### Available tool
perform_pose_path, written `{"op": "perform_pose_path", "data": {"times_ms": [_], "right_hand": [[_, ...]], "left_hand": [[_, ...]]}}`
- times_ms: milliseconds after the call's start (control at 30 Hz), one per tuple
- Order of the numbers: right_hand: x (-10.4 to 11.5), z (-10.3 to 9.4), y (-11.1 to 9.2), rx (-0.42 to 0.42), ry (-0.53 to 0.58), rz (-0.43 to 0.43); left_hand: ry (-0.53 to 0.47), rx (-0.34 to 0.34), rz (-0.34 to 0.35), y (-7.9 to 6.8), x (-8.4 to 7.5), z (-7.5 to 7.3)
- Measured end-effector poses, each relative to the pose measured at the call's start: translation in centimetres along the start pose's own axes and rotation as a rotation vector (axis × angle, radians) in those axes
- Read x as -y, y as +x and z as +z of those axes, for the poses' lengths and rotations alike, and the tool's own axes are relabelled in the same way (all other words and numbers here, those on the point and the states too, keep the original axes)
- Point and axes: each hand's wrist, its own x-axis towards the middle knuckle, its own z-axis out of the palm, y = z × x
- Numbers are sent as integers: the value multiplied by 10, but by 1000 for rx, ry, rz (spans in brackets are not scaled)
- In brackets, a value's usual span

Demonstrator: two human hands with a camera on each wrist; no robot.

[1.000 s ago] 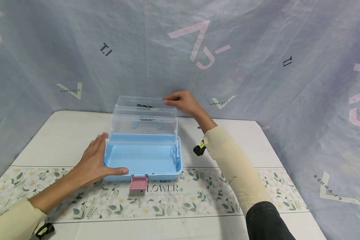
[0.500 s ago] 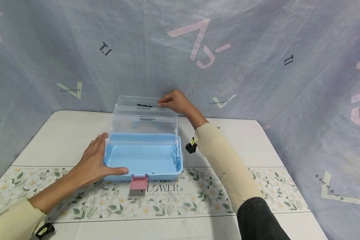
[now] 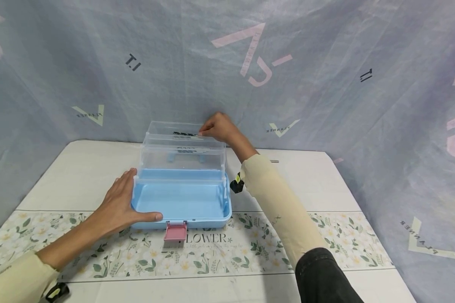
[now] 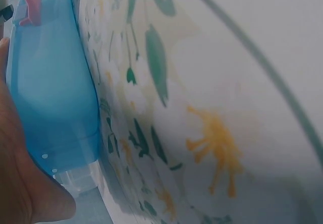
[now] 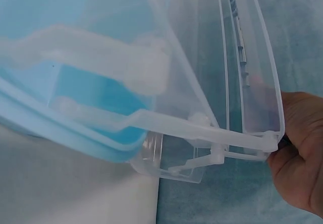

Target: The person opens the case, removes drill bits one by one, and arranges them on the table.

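Note:
A blue plastic toolbox [image 3: 180, 200] stands opened on the table, its clear tiered trays [image 3: 182, 160] raised at the back and a pink latch [image 3: 175, 232] hanging in front. My left hand [image 3: 117, 206] rests against the box's left front corner, thumb straight along the front rim and fingers along the side. Dark spiral drill bits [image 5: 239, 37] lie in the topmost tray. At that tray's right end, the thumb and fingers of my right hand [image 3: 221, 127] pinch what looks like a drill bit's shank; the fingertips are mostly hidden.
Another thin metal bit [image 3: 274, 161] lies on the white table covering [image 3: 299, 181], right of the box and close to the right sleeve. A floral strip [image 3: 242, 256] runs across the table in front. Grey printed fabric [image 3: 174, 75] hangs behind the table.
My right hand has moved left and slightly inward over the top tray, coming up to the drill bits there. The left hand and the toolbox have stayed put.

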Motion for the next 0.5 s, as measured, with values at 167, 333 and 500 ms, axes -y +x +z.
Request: {"op": "perform_pose_path", "data": {"times_ms": [167,333,500], "right_hand": [[1,0,-2,6,7,-3],[1,0,-2,14,2,-15],[1,-1,-2,15,9,-9]], "left_hand": [[1,-1,7,-1,1,0],[-2,0,12,0,1,0],[-9,-5,12,1,1,0]]}}
